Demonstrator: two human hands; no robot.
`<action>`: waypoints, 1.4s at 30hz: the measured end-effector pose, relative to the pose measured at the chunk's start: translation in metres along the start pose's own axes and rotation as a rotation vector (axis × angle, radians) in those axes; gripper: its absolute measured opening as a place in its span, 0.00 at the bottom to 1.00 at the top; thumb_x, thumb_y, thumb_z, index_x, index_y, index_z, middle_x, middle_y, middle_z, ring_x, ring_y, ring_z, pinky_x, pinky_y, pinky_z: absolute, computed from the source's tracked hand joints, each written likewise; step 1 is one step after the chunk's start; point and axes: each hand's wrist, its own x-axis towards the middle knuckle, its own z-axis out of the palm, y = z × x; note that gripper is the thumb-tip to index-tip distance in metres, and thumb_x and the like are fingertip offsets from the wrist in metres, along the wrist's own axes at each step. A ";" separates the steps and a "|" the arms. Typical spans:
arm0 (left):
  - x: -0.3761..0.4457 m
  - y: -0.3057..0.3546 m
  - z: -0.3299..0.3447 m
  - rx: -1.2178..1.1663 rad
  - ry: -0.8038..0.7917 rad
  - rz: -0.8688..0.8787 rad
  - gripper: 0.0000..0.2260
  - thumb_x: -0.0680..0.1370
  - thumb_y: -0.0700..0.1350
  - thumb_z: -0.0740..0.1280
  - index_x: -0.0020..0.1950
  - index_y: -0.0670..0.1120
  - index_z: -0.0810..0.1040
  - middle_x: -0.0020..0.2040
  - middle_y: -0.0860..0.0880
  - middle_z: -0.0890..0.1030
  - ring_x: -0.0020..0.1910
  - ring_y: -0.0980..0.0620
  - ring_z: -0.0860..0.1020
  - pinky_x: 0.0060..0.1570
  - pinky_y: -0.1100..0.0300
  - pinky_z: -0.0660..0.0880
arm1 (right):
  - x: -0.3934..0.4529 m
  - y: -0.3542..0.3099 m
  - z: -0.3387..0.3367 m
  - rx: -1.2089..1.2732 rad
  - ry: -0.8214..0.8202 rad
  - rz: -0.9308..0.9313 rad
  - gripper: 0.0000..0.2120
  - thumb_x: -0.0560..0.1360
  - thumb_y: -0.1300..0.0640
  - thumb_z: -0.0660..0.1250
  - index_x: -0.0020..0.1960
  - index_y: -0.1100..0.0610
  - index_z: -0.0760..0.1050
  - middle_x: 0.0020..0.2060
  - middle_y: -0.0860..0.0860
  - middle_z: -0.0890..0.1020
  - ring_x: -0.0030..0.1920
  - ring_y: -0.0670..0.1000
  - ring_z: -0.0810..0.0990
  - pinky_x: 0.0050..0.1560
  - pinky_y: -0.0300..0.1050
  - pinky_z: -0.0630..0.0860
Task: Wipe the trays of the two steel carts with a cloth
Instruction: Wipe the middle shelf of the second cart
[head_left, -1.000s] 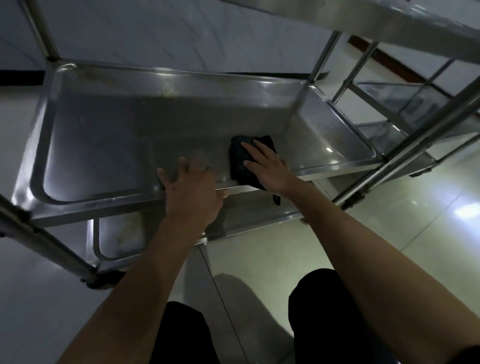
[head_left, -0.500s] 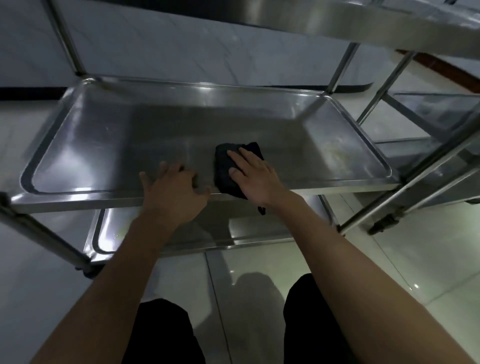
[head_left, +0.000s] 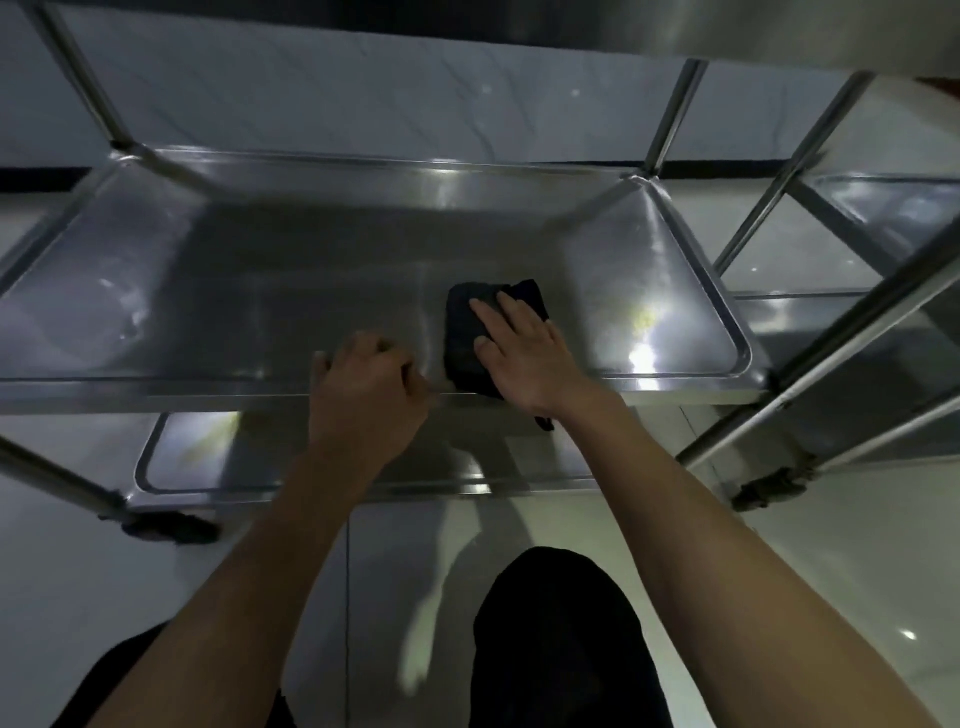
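the right hand (head_left: 524, 358) lies flat on a dark cloth (head_left: 467, 332), fingers (head_left: 491, 314) straight and a bit spread, pressing it down onto the middle tray (head_left: 260, 291) of the near cart (head_left: 670, 111). the cloth sits toward the right of center on the tray, close to the front edge, and a small corner of it hangs over that edge just under the wrist. the left hand (head_left: 363, 384) is right beside it on the left, fingers curled over the front lip of the same tray, gripping the rim. the 2 hands are near each other but not touching.

the tray is shiny steel with a raised rim and rounded corners, with bright glare spots near its right end and a hazy patch on the left. below it is the bottom tray (head_left: 208, 457), partly covered by the forearms, also with a glare patch on its left side. a caster wheel (head_left: 171, 527) shows at the lower left corner of the cart. the underside of the top tray (head_left: 727, 26) runs across the top of the view.

off to the right stands the second cart (head_left: 883, 208), its trays and slanted posts just beside the first one. the floor (head_left: 831, 571) is pale glossy tile, and the person's dark trousers (head_left: 561, 639) show at the bottom.
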 end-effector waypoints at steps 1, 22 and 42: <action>0.002 0.007 0.002 0.021 -0.004 -0.012 0.17 0.78 0.50 0.58 0.51 0.45 0.84 0.56 0.45 0.79 0.52 0.42 0.79 0.59 0.43 0.73 | -0.003 0.013 -0.003 0.004 0.000 0.006 0.26 0.84 0.45 0.44 0.81 0.42 0.44 0.81 0.50 0.45 0.80 0.53 0.43 0.77 0.56 0.42; 0.013 0.085 0.016 -0.062 -0.112 0.166 0.11 0.79 0.45 0.63 0.58 0.49 0.82 0.57 0.45 0.78 0.58 0.42 0.74 0.58 0.44 0.73 | -0.024 0.077 -0.023 0.034 0.161 0.007 0.24 0.84 0.53 0.52 0.79 0.45 0.58 0.80 0.55 0.54 0.79 0.59 0.52 0.77 0.58 0.48; 0.001 0.115 0.043 0.086 0.179 0.234 0.10 0.77 0.50 0.69 0.42 0.44 0.81 0.43 0.41 0.76 0.39 0.39 0.78 0.50 0.41 0.74 | -0.070 0.225 -0.093 -0.041 0.190 0.364 0.22 0.84 0.57 0.51 0.78 0.52 0.62 0.80 0.54 0.58 0.79 0.57 0.55 0.75 0.53 0.57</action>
